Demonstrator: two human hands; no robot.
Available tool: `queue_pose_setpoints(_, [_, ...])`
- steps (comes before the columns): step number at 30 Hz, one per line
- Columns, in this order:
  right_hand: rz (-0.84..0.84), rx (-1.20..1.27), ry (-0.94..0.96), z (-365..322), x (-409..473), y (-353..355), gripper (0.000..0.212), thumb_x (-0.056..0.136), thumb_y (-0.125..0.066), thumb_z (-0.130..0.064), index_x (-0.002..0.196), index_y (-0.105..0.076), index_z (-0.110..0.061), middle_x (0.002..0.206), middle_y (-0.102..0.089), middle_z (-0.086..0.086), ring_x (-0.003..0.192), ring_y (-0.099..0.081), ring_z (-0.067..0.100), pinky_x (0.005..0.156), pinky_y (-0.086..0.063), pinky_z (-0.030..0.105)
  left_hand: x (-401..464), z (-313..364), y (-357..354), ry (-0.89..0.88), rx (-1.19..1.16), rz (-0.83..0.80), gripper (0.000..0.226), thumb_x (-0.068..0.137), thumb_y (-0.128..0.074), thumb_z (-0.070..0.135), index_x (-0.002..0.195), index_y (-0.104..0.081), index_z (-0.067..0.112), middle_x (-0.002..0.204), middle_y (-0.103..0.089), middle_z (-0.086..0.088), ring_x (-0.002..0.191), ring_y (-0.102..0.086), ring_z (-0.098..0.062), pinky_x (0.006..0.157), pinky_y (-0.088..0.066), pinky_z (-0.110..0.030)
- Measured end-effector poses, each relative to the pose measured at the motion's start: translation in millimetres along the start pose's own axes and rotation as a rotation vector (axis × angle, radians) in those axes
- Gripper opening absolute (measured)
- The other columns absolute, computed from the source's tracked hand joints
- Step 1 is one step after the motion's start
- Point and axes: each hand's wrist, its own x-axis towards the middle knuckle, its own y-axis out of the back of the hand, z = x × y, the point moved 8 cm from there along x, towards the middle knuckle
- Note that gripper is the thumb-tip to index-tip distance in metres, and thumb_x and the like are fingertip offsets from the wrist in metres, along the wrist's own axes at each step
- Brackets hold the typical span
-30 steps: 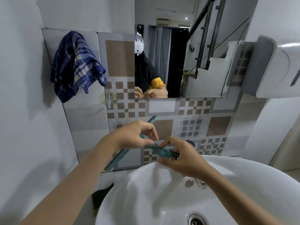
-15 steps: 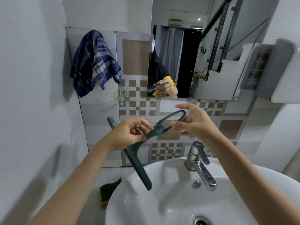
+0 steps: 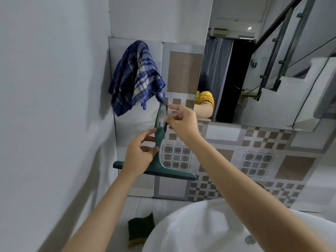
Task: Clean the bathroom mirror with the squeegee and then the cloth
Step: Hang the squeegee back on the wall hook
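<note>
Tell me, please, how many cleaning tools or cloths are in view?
3: squeegee held by both hands; plaid cloth hanging on the wall; sponge beside the sink.

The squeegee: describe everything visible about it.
The squeegee is dark green and looks like plastic, T-shaped: a long straight blade bar at the bottom, lying nearly level, and an upright handle ending in an open loop at the top. It is held in the air against the tiled wall, left of the mirror and just below the hanging cloth. The left hand pinches the handle's lower part; the right hand has its fingertips on the loop.
</note>
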Motion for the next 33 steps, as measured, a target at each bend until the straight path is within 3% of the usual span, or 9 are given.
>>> queue_pose_setpoints(4, [0.017,-0.007,0.031,10.7,4.8,-10.5,0.036,0.086,-0.069,-0.011,0.12,-0.06,-0.019,0.078,-0.071,0.006,0.074,-0.069,0.023,0.07,-0.06,0.031,5.8,-13.6,-1.8,0.012,-0.015,0.03,0.049,0.081,-0.068,0.0,0.117,-0.055,0.032,0.104,-0.064,0.002,0.071,-0.065,-0.017,0.054,-0.052,-0.018])
queue_pose_setpoints(7, [0.006,-0.012,0.06,16.5,1.2,-17.1,0.036,0.085,-0.069,-0.008,0.12,-0.061,-0.016,0.069,-0.067,-0.004,0.06,-0.063,0.006,0.058,-0.054,0.016,4.2,-25.4,-6.4,0.022,-0.06,0.04,0.046,0.08,-0.069,-0.001,0.113,-0.053,0.026,0.104,-0.063,-0.002,0.085,-0.064,-0.02,0.059,-0.051,-0.015])
queue_pose_setpoints(10, [0.03,-0.021,0.085,19.2,-0.7,-18.7,0.036,0.086,-0.068,-0.005,0.12,-0.062,-0.015,0.068,-0.064,-0.007,0.059,-0.06,0.003,0.062,-0.053,0.017,1.0,-27.6,-9.3,0.018,-0.067,0.057,0.048,0.079,-0.07,-0.001,0.108,-0.052,0.033,0.103,-0.062,0.004,0.09,-0.062,-0.012,0.068,-0.054,-0.018])
queue_pose_setpoints(13, [0.081,-0.006,0.117,13.6,1.7,-11.8,0.034,0.087,-0.066,-0.003,0.12,-0.062,-0.013,0.069,-0.062,-0.009,0.062,-0.059,0.005,0.066,-0.055,0.019,5.8,-16.4,-7.8,-0.03,-0.03,0.068,0.049,0.079,-0.069,-0.002,0.109,-0.053,0.034,0.1,-0.061,0.009,0.08,-0.061,-0.004,0.065,-0.055,-0.018])
queue_pose_setpoints(18, [0.079,-0.023,0.044,24.4,12.7,-9.9,0.033,0.087,-0.066,-0.006,0.119,-0.063,-0.014,0.075,-0.067,0.005,0.064,-0.059,0.011,0.063,-0.054,0.022,14.9,-21.4,-10.7,-0.003,0.047,0.013,0.048,0.081,-0.067,0.0,0.119,-0.053,0.027,0.104,-0.061,0.007,0.074,-0.063,-0.004,0.063,-0.059,-0.034])
queue_pose_setpoints(22, [0.018,-0.083,-0.022,51.6,0.3,-22.3,0.035,0.089,-0.065,-0.008,0.123,-0.06,-0.015,0.076,-0.065,0.001,0.065,-0.058,0.008,0.055,-0.045,0.012,-4.2,-36.4,-20.5,0.036,0.034,-0.014,0.047,0.081,-0.067,0.0,0.118,-0.051,0.024,0.098,-0.058,0.013,0.079,-0.061,0.005,0.066,-0.055,-0.019])
queue_pose_setpoints(26, [0.036,-0.097,-0.055,48.1,9.0,-23.0,0.035,0.09,-0.063,-0.007,0.123,-0.06,-0.016,0.085,-0.066,0.001,0.074,-0.06,0.01,0.059,-0.045,0.013,5.8,-39.8,-18.0,0.071,0.067,-0.046,0.048,0.082,-0.068,0.005,0.123,-0.05,0.025,0.102,-0.057,0.017,0.095,-0.059,-0.005,0.077,-0.052,-0.015])
queue_pose_setpoints(30, [0.159,-0.051,0.134,-31.3,27.3,-12.2,0.025,0.088,-0.062,-0.007,0.112,-0.062,-0.013,0.093,-0.063,-0.003,0.083,-0.059,0.012,0.076,-0.054,0.027,27.1,4.8,30.2,0.037,0.066,0.118,0.046,0.084,-0.068,0.016,0.126,-0.05,0.019,0.116,-0.057,0.004,0.106,-0.056,-0.011,0.082,-0.046,-0.014])
queue_pose_setpoints(33, [0.286,0.017,0.296,-67.9,18.7,4.7,0.015,0.088,-0.063,-0.011,0.102,-0.063,-0.015,0.09,-0.065,0.0,0.082,-0.06,0.014,0.072,-0.052,0.023,17.1,29.6,50.2,-0.068,-0.097,0.359,0.032,0.087,-0.064,0.013,0.117,-0.054,0.016,0.112,-0.06,-0.001,0.102,-0.059,-0.01,0.075,-0.047,-0.005])
